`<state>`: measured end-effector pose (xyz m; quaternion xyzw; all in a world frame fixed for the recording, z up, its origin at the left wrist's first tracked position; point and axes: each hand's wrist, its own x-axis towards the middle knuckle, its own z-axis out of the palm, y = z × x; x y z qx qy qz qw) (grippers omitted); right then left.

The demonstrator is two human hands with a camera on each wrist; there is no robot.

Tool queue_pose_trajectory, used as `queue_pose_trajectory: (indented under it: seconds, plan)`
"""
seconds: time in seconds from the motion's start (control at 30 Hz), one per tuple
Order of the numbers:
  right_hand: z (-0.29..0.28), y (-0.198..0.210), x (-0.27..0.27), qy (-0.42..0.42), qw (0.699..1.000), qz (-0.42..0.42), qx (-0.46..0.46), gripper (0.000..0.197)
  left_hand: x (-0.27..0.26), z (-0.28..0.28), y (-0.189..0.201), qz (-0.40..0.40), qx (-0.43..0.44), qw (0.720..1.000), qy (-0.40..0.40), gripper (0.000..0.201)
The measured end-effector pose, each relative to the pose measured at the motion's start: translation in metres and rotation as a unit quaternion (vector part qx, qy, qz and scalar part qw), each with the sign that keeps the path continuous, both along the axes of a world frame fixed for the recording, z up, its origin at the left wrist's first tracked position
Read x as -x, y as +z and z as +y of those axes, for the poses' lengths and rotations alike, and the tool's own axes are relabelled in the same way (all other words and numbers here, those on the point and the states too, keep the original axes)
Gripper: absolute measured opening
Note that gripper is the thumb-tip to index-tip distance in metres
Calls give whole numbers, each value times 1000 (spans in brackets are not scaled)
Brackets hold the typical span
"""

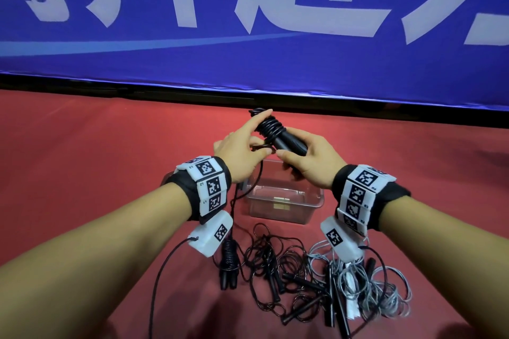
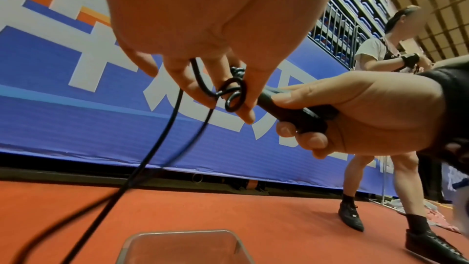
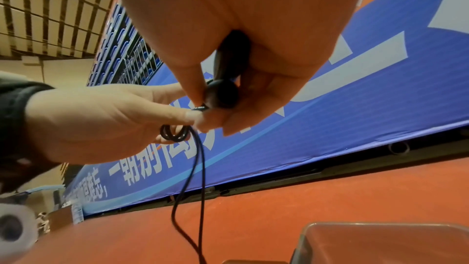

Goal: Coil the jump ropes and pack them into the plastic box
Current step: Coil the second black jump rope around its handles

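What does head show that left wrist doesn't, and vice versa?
Head only: the tangled pile of ropes on the red floor nearer than the plastic box, one already coiled rope beside it, and both wristbands with markers.

Left wrist only: a second person standing along the blue banner, and the small loop of cord round the left hand's fingers.

Both: the right hand holds the black handles; the left hand works the cord; box below.

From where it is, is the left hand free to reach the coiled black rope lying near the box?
Probably not yet. The left hand pinches loose cord of the black jump rope that the right hand holds by its handles. The coiled rope lies uncovered on the floor below its wrist.
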<state>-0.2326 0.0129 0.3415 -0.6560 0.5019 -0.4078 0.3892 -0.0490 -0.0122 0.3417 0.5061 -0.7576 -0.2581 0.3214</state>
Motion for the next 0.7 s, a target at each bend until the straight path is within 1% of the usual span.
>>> queue_pose_trajectory:
  seconds: [0.03, 0.07, 0.13, 0.17, 0.23, 0.3, 0.37, 0.47, 0.53, 0.57, 0.6, 0.63, 0.67, 0.7]
  plan:
    - [-1, -2, 0, -6, 1000, 13, 4, 45, 0, 0, 1, -47, 21, 998, 28, 69]
    - [-3, -4, 0, -13, 1000, 23, 8, 44, 2, 1, 2, -75, 33, 996, 43, 69]
    - [-5, -8, 1, -27, 998, 46, 20, 46, 4, 1, 3, -78, 17, 996, 42, 68]
    - [-5, -9, 1, -34, 997, 61, 28, 49, 5, 2, 2, -59, 1, 998, 31, 68]
    - [-6, -11, 1, -39, 994, 87, 44, 52, 4, 3, 2, 20, -25, 999, 0, 67]
    - [-6, -12, 0, -43, 991, 114, 55, 54, 2, 4, 0, 91, -39, 995, -18, 65]
    - [-6, -12, 1, -45, 985, 149, 75, 56, 3, 4, -1, 126, -39, 991, -12, 61]
    - [-3, -11, 0, -64, 962, 241, 113, 60, 5, 2, 1, 139, -33, 990, -1, 52]
    - [1, -9, -4, -87, 938, 309, 130, 61, 5, -1, 0, 118, -15, 993, 3, 44]
    - [2, -9, -5, -93, 932, 324, 131, 61, 5, -2, -2, 107, -6, 994, 4, 41]
    - [1, -10, -6, -90, 934, 324, 122, 61, 4, -4, -4, 98, 1, 995, 6, 38]
    - [-1, -10, -6, -76, 946, 298, 104, 60, 4, -5, -6, 92, 4, 996, 7, 35]
    - [-1, -10, -6, -52, 966, 242, 74, 59, 3, -6, -7, 89, 3, 996, 9, 34]
    - [-1, -9, -7, -24, 985, 165, 35, 56, 1, -5, -8, 89, 1, 996, 9, 33]
